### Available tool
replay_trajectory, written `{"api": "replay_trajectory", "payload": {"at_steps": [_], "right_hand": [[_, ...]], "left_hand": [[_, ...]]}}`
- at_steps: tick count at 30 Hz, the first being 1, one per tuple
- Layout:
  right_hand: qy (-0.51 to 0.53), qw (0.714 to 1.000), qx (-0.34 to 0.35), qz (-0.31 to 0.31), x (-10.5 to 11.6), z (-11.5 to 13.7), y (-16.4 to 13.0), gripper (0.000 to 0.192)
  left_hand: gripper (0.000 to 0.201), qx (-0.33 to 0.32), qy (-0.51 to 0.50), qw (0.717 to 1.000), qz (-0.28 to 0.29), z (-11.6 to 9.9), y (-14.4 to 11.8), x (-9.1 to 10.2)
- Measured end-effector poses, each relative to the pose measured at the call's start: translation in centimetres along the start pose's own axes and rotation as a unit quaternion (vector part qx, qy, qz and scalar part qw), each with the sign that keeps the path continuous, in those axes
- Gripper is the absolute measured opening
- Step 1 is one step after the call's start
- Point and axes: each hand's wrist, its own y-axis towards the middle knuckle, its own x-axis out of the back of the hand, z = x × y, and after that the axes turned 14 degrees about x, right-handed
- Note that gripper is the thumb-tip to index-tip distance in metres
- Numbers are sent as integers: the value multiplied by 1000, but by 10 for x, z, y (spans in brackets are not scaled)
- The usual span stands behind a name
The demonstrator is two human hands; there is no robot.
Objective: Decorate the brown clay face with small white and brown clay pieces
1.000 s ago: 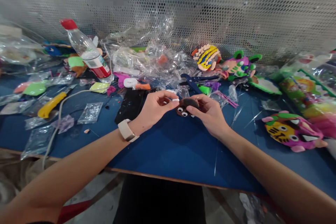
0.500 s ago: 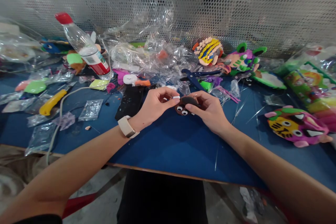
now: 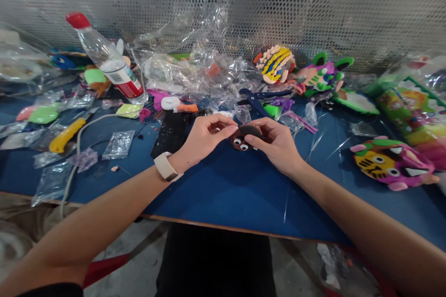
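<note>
1. Step in hand, as judged: a small part was being fitted to a brown foam face (image 3: 243, 139) with googly eyes, held just above the blue table (image 3: 223, 195) near its middle
2. Left hand (image 3: 205, 137): thumb and forefinger pressed together at the face's upper edge; whether a small piece lay between them cannot be told
3. Right hand (image 3: 275, 141): fingers pinched round the face's dark top, steadying it
4. Next move, as judged: calls for firm pressure at the joint while the right hand keeps the face from turning
5. Containers: a clear bottle (image 3: 106, 62) with a red cap leaned at rear left, apparently near empty; clear bags (image 3: 195, 72) lay crumpled behind, contents unclear; a small packet (image 3: 119, 144) lay flat at left
6. A finished tiger mask (image 3: 390, 164) lay well apart at right
</note>
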Motion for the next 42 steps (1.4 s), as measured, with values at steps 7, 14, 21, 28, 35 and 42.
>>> {"api": "replay_trajectory", "payload": {"at_steps": [7,14,21,28,35,42], "right_hand": [[5,1000,-2,12,-1,1,0,33],[5,1000,-5,8,0,0,0,33],[14,1000,-5,2,-1,0,0,33],[20,999,-7,-29,0,-3,1,33],[-2,998,-4,-55,0,-3,1,32],[2,999,-1,-43,0,-3,1,35]], "left_hand": [[13,-8,7,1000,4,1,0,-1],[10,-47,57,997,-13,-6,-3,-2],[13,-50,81,995,-6,-4,-4,0],[18,-42,65,997,-17,-4,-6,-1],[15,-42,51,997,-31,-2,-5,-1],[18,-29,38,998,-37,1,-2,-1]]}}
